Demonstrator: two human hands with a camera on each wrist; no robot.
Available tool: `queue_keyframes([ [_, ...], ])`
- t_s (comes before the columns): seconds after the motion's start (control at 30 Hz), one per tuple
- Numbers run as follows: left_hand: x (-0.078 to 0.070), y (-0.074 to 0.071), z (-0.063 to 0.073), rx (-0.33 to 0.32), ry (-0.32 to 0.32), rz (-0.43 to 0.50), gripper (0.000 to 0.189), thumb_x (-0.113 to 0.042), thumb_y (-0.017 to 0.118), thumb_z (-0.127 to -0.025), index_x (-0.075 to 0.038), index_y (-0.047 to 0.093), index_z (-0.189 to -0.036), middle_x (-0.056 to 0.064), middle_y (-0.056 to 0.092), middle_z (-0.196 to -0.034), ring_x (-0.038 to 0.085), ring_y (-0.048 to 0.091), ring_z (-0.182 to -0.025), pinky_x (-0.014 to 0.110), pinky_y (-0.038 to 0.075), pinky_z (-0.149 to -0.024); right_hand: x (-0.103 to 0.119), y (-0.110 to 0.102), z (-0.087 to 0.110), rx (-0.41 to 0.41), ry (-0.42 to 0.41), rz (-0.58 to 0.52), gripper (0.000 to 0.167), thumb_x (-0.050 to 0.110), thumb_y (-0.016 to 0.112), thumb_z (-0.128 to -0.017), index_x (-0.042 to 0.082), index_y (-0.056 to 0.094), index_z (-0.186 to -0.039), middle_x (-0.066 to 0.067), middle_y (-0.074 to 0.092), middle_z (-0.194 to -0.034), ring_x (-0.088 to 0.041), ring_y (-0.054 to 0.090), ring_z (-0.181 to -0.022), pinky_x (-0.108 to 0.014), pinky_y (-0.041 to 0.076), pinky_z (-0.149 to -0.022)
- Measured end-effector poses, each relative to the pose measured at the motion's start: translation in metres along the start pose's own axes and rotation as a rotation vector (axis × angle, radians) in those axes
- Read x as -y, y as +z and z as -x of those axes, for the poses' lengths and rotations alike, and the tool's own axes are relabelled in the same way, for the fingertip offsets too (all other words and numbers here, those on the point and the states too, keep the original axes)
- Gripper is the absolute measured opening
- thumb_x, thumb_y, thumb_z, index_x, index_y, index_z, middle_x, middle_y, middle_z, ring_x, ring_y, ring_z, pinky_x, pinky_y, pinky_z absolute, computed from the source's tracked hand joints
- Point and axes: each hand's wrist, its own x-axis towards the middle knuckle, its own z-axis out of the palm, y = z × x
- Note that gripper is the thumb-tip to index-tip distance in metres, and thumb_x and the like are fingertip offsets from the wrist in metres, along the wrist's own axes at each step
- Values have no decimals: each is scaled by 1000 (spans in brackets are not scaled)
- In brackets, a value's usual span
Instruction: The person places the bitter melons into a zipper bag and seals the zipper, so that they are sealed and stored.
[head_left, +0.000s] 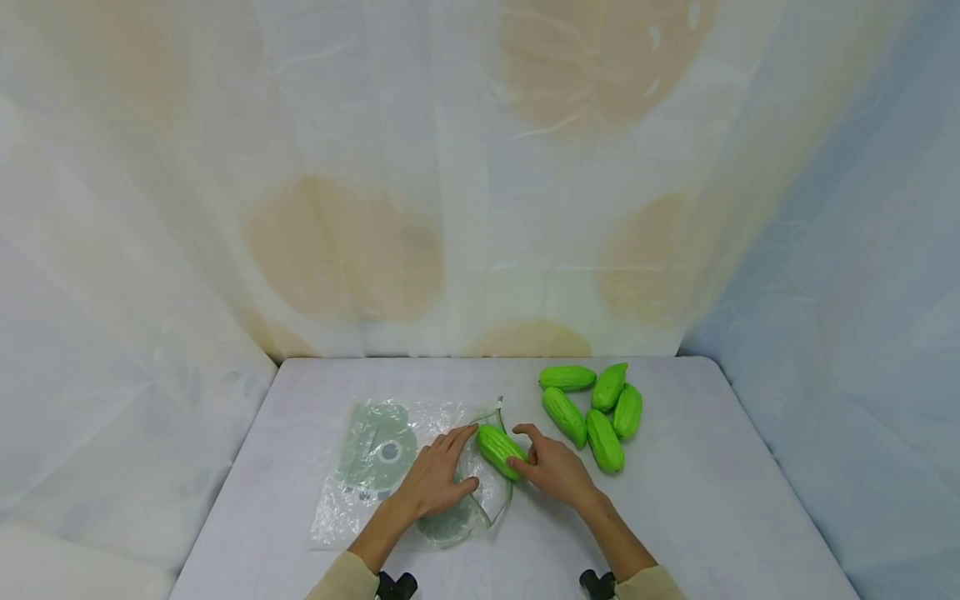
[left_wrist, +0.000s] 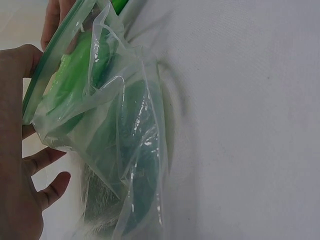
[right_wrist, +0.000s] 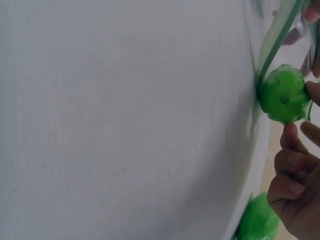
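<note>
A ridged light-green gourd lies at the mouth of a clear plastic zip bag, partly within it. My right hand holds the gourd's near end between thumb and fingertips. In the right wrist view the lobed end of the gourd faces the camera, beside the bag's green zip edge. My left hand lies over the bag with fingers stretched and thumb spread, fingertips at the mouth. The left wrist view shows the bag standing open, the green gourd showing through its film.
Several more green gourds lie in a group on the table to the right. Flat on the left is the bag's printed part. The pale table is enclosed by hanging patterned sheets at the back and sides.
</note>
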Motion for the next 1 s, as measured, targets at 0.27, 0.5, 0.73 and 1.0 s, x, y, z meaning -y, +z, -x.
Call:
queue_keyframes([
  [0.27,0,0,-1,1,14,15,82,-38,66,-87,-22,30,-159,0,41,-155,25,46,-136,52,44,-101,0,2,-3,3,-8,10,56,42,68,-94,17,51,-141,9,55,-71,-4,48,-54,-24,41,-48],
  [0.5,2,1,0,3,20,20,82,-38,65,-87,-23,29,-159,-1,41,-155,24,46,-136,50,45,-102,3,2,-3,-1,-17,-11,55,38,70,-93,18,51,-141,9,57,-76,-5,50,-57,-24,43,-50],
  [0.73,2,1,-1,2,26,23,83,-37,66,-86,-22,29,-159,0,42,-154,23,45,-136,47,43,-105,4,3,-3,11,-29,-53,51,32,71,-93,17,53,-138,6,60,-80,-5,52,-60,-24,44,-52],
  [1.0,0,0,-1,-5,21,34,83,-37,66,-87,-23,28,-159,0,43,-152,22,46,-135,46,45,-104,5,3,-3,43,-18,-88,41,30,71,-93,19,60,-131,6,60,-81,-6,52,-62,-24,45,-53],
])
